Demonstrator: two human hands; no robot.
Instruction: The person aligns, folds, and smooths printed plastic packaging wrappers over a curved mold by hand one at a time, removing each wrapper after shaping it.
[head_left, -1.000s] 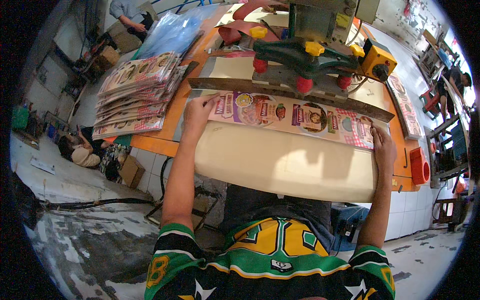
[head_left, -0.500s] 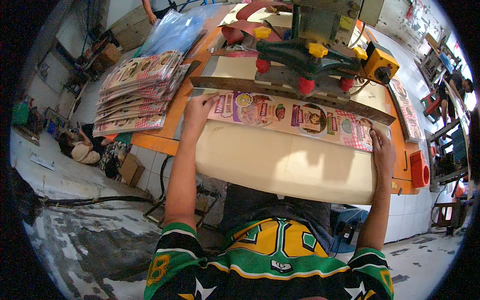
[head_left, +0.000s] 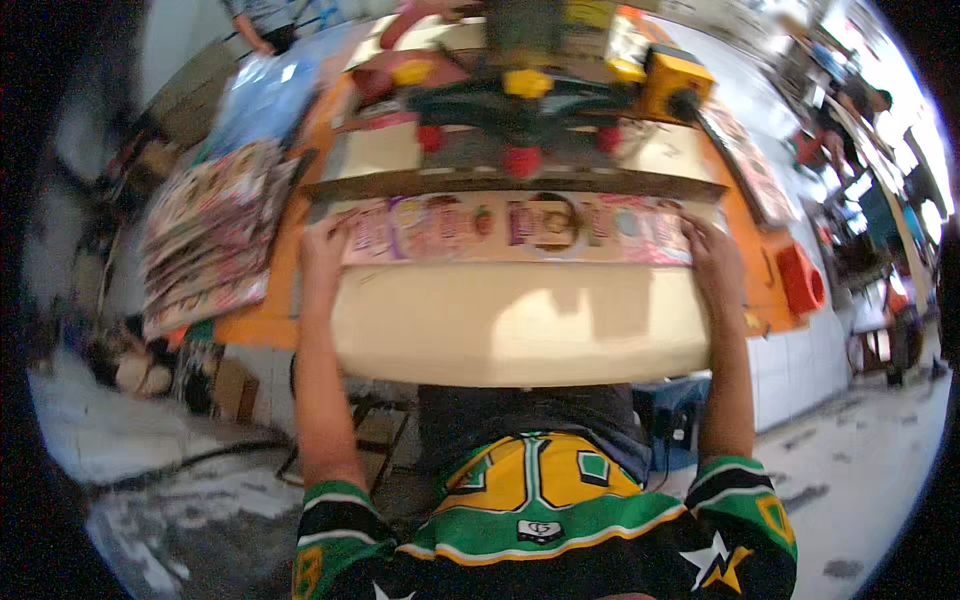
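Observation:
A long printed plastic sheet (head_left: pixel 490 240) with food pictures lies across the cream-covered work surface (head_left: pixel 440 325), its far edge at a long metal bar (head_left: pixel 400 186). My left hand (head_left: pixel 324 245) pinches the sheet's left end, fingers closed at its corner. At the right end my right hand (head_left: pixel 714 252) is closed on the other corner. Above and behind the bar stands a machine head (head_left: pixel 525 100) with yellow knobs and red feet. Motion blurs the picture, so the fingertips are not sharp.
A stack of printed plastic sheets (head_left: pixel 205 235) stands at the left, with clear bluish film (head_left: pixel 262 95) behind it. At the right are another printed stack (head_left: pixel 750 170), a yellow control box (head_left: pixel 682 82) and a red-orange ring-shaped thing (head_left: pixel 800 281). Other people (head_left: pixel 262 25) are around the room.
The view has turned, so the table and sheet now look level and sit further left in the picture. Both hands keep hold of the sheet's ends beside the bar.

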